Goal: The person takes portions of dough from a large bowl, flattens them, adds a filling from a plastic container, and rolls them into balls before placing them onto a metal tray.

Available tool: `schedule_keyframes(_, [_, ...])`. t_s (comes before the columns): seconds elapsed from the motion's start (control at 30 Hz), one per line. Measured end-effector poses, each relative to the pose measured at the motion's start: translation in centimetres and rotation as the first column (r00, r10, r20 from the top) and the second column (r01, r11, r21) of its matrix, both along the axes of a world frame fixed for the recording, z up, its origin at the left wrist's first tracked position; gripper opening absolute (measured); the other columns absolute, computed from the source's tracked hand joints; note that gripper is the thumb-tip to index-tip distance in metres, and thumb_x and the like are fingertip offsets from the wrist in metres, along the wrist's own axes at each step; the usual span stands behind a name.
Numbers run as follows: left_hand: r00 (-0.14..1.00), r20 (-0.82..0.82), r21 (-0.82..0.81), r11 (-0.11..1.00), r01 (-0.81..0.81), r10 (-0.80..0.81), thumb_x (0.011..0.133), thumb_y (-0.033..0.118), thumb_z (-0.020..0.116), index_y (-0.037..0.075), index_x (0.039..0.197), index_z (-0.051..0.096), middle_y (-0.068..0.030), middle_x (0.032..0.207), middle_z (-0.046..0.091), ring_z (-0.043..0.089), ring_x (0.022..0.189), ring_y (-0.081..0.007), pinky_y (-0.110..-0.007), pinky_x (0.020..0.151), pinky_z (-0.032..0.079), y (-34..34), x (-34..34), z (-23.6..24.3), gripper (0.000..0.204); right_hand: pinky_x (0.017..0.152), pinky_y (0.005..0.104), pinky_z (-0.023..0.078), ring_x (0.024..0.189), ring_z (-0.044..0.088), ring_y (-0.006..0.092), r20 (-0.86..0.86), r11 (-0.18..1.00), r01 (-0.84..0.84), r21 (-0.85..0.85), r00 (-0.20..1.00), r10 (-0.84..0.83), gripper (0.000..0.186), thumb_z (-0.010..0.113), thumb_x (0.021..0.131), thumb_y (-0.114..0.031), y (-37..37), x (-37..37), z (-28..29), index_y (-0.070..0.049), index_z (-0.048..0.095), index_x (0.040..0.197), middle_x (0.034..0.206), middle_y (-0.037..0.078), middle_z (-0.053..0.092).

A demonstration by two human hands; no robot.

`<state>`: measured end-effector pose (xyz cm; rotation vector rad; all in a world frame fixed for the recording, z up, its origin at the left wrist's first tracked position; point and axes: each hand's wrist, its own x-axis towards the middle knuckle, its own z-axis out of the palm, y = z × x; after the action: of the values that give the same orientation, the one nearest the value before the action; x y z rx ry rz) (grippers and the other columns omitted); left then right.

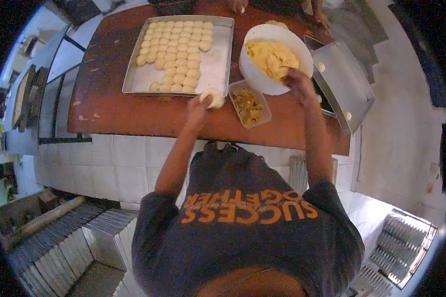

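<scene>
My left hand [199, 107] pinches a flattened piece of pale dough [213, 99] just off the front edge of a large metal tray [218, 59]. Rows of round dough balls [176, 49] sit close together in that tray. My right hand [300, 85] is over the right side of a white bowl [306, 54], its fingers closed at the rim. Inside the bowl lies a soft yellow mass [270, 55]. A thin dark thing shows at my right fingertips, too blurred to name. Between my hands stands a clear plastic tub [259, 122] holding brownish-yellow pieces [246, 103].
Everything stands on a reddish-brown table [148, 116]. Metal trays [342, 69] with a few dough balls lean at its right end. Across the table are another person's hand [238, 6] and a further arm [318, 12]. Stacked metal trays [64, 252] fill the lower left.
</scene>
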<state>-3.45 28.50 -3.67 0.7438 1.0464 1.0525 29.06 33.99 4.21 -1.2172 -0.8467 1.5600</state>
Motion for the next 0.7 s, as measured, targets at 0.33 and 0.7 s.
schedule_keyframes(0.33, [0.6, 0.8, -0.07, 0.99, 0.12, -0.016, 0.089, 0.027, 0.042, 0.001, 0.112, 0.044, -0.0094, 0.104, 0.053, 0.051, 0.096, -0.0235, -0.042, 0.087, 0.04, 2.7, 11.8, 2.7, 0.034, 0.072, 0.03, 0.047, 0.086, 0.057, 0.021, 0.839, 0.666, -0.521, 0.533, 0.223, -0.497, 0.03, 0.054, 0.078, -0.013, -6.1, -7.3, -0.8, -0.001, 0.054, 0.106, 0.095, 0.011, 0.06])
schedule_keyframes(0.7, [0.646, 0.727, 0.045, 0.956, 0.29, -0.23, 0.088, 0.05, 0.028, 0.007, 0.124, 0.034, -0.0064, 0.126, 0.04, 0.036, 0.117, -0.0233, -0.045, 0.098, 0.027, 0.6, 10.3, 6.4, 0.057, 0.077, 0.0307, 0.048, 0.089, 0.057, 0.0213, -0.472, 0.943, 0.332, 0.008, 0.833, -0.289, 0.029, 0.063, 0.076, -0.01, -5.3, -8.3, 3.6, 0.006, 0.055, 0.099, 0.102, 0.014, 0.056])
